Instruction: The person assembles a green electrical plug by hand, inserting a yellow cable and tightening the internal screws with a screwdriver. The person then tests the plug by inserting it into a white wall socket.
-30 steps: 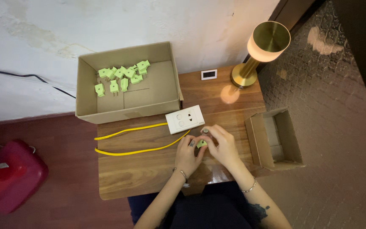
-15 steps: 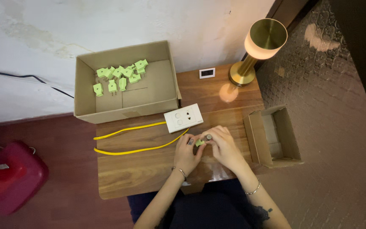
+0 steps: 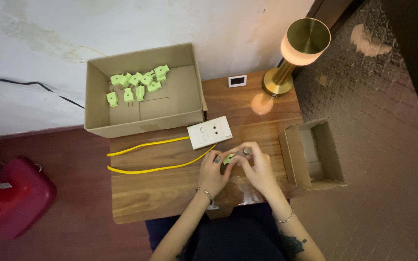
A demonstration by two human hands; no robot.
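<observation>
Both your hands pinch the small green plug (image 3: 229, 158) over the worktop (image 3: 170, 188): left hand (image 3: 212, 170), right hand (image 3: 257, 166). Possibly a screw there; steady it.

table (image 3: 170, 193): wood, smooth, slight sheen | big box (image 3: 189, 87): matt cardboard | small box (image 3: 335, 159): matt cardboard | adapters (image 3: 136, 84): green matt plastic | socket plate (image 3: 210, 132): white glossy plastic | lamp (image 3: 279, 79): polished brass metal | cable (image 3: 146, 157): yellow smooth plastic

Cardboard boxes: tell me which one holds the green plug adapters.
The large cardboard box against the wall, left of the lamp; green plug adapters lie inside. The small cardboard box holds none.
</observation>
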